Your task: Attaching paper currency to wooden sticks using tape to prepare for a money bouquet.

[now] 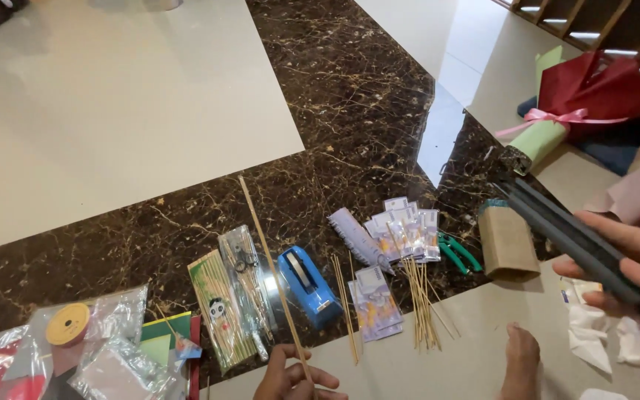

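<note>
Your left hand [294, 378] at 6 o'clock pinches a long thin stick [272, 270] slanting up toward 11 o'clock over the floor [350, 111]. Your right hand [635, 263] at 3 o'clock grips a dark glue gun [557, 226]. A blue tape dispenser [307, 285] sits just right of the stick; a foot [521, 359] is near 5 o'clock.

I'm sitting on what looks like a home's polished floor [112, 111], cream tiles bordered with dark veined marble stretching ahead of my left hand [290, 378], a wooden stair rail [587, 18] far off beyond my right hand [631, 259].
</note>
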